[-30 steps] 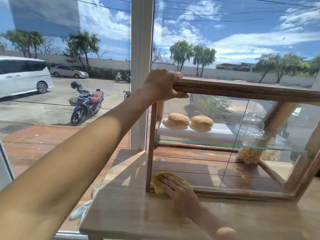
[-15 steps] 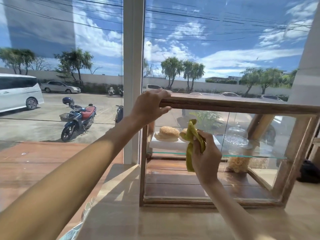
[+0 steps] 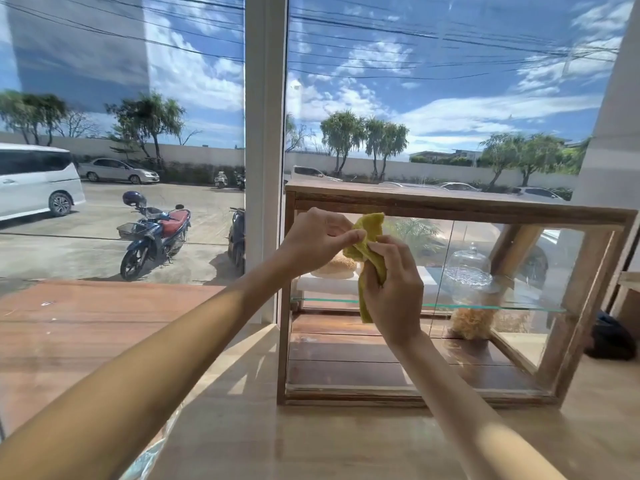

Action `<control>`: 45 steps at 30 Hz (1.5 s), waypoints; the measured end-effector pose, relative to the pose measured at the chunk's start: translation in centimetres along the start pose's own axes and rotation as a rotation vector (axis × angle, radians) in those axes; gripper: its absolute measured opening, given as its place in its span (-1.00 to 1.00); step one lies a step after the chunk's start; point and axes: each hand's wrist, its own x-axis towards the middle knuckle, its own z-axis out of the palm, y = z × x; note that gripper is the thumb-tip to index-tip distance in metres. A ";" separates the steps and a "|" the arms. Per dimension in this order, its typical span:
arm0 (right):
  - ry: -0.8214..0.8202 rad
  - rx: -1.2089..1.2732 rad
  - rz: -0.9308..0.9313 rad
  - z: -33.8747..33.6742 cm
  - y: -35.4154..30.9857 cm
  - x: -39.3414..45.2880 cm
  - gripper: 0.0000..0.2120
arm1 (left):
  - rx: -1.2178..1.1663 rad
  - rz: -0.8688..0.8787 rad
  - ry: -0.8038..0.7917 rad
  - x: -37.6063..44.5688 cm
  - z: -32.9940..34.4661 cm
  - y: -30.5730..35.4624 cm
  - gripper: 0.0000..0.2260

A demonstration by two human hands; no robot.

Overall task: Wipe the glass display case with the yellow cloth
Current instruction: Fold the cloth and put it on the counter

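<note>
Yellow cloth hangs bunched between both hands in the head view, in front of the upper left part of the glass display case. The left hand pinches the cloth's top corner between thumb and fingers, close under the case's wooden top rail. The right hand has its fingers curled round the cloth's middle, and a strip of the cloth dangles below that hand, in front of the glass shelf. Whether the cloth touches the front pane cannot be told.

The case is a wooden frame with glass panes, standing upright on a light wooden surface just beside a white window post. Inside, on the glass shelf, a pale round bun sits on a white tray, partly hidden behind the hands, and a clear glass dome stands to the right of it. Below the dome something pale and stringy lies on the case's dark wooden floor.

Through the big window behind the case lies a paved lot with a blue and red motorbike, a white van at the left edge, a silver car farther back, trees, a long wall and a cloudy blue sky. A dark bag lies to the right of the case.
</note>
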 end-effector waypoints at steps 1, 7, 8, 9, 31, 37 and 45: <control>-0.040 -0.013 0.015 -0.1 0.2 -0.2 -0.83 | -0.041 -0.024 -0.014 0.1 0.2 -0.1 -0.77; -0.143 0.022 0.181 -2.9 1.5 -1.1 -0.63 | -0.136 -0.136 -0.095 0.3 1.8 -0.3 -0.78; -0.121 0.039 0.211 -3.5 1.9 -0.9 -0.63 | -0.160 -0.147 -0.117 0.4 2.0 -0.1 -0.79; -0.103 0.065 0.257 -4.1 2.3 -0.6 -0.64 | -0.194 -0.150 -0.152 0.6 2.1 0.1 -0.81; -0.468 0.449 0.919 -20.2 18.4 -1.0 -0.81 | 0.153 -0.031 -0.630 2.8 22.4 5.0 -0.76; -0.373 0.316 0.911 -26.7 26.3 -3.0 -0.83 | 0.181 -0.066 -0.513 3.8 31.0 6.5 -0.82; -0.375 0.093 0.845 -34.3 34.2 -7.8 -0.70 | -0.603 -0.462 -0.194 2.8 42.7 11.1 -0.89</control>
